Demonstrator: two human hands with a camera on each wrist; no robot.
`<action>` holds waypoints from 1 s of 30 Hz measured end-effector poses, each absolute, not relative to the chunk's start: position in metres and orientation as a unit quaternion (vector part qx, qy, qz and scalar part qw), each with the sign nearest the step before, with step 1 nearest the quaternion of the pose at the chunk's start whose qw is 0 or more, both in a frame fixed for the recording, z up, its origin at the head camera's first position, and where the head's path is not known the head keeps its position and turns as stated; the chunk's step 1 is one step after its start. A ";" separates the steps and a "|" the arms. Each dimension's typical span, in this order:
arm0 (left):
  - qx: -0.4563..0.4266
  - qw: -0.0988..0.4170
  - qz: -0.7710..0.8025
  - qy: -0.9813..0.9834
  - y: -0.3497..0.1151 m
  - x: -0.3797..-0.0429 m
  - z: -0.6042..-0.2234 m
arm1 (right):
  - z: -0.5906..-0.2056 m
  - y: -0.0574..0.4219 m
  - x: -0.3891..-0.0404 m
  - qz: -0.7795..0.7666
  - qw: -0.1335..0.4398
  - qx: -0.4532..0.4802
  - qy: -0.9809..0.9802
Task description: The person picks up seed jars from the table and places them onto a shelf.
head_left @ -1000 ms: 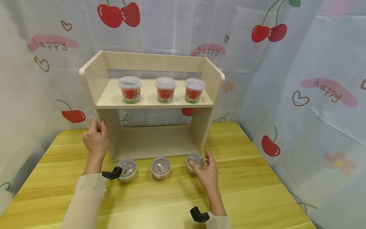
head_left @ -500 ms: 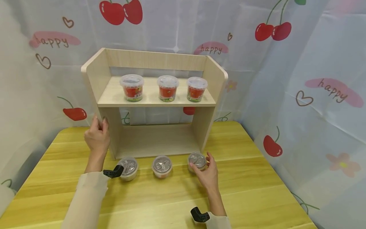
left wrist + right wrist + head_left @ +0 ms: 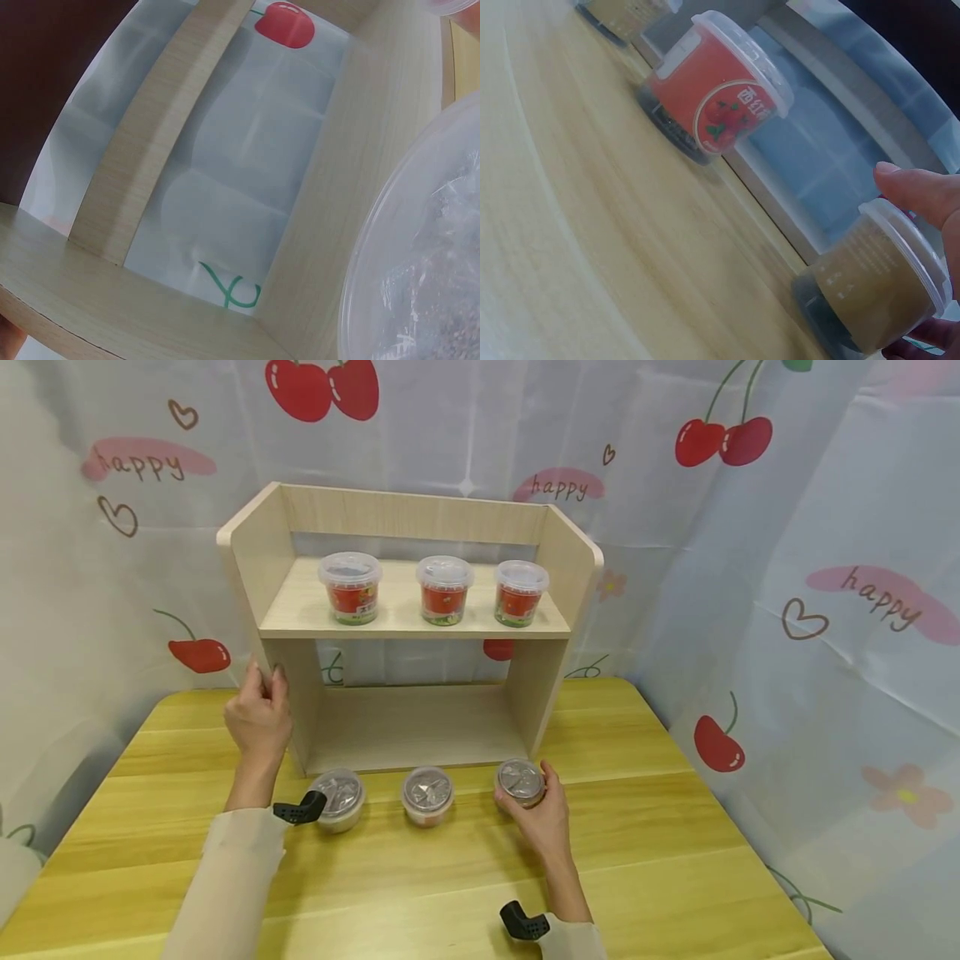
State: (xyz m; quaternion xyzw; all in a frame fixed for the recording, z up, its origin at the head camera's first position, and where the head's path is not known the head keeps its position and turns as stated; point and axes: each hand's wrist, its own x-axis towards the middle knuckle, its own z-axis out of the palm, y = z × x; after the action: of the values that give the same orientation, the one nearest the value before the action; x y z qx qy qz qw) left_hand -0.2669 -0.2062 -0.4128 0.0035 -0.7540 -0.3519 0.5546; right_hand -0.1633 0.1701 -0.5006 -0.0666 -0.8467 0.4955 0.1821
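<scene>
My left hand [image 3: 258,714] grips the front edge of the left side panel of a pale wooden two-tier shelf [image 3: 416,633]. In the left wrist view only a sliver of a finger [image 3: 9,341] shows beside the panel. My right hand [image 3: 543,814] is curled round the rightmost lidded plastic cup [image 3: 521,779], thumb on its left and fingers on its right. That cup [image 3: 862,281] stands on the table in the right wrist view, some fingers hidden behind its lid. To its left are a middle cup [image 3: 427,795] and a left cup [image 3: 339,797].
On the upper shelf board stand three red-labelled lidded cups, a left one [image 3: 352,589], a middle one [image 3: 444,592] and a right one [image 3: 521,593]. The lower board [image 3: 420,727] lies behind the front row. A yellow wooden table [image 3: 660,860] carries everything; a cherry-print curtain [image 3: 675,610] hangs behind.
My right thumb and fingers have closed in on the rightmost cup. My left hand keeps its grip on the shelf. The head view has shifted slightly.
</scene>
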 end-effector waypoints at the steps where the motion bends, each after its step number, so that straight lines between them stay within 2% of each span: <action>1: 0.004 0.555 -0.353 -0.753 -0.206 -0.267 -0.412 | -0.501 0.170 -0.164 0.497 0.180 -0.067 -0.846; 30: 0.003 0.558 -0.354 -0.750 -0.206 -0.267 -0.412 | -0.510 0.170 -0.166 0.504 0.131 -0.089 -0.849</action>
State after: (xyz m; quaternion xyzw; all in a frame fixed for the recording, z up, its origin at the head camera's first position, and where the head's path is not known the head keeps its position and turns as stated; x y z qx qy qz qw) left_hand -0.2671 -0.2057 -0.4123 0.0032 -0.7503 -0.3540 0.5583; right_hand -0.1662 0.1704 -0.5098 -0.0888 -0.8491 0.5039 0.1309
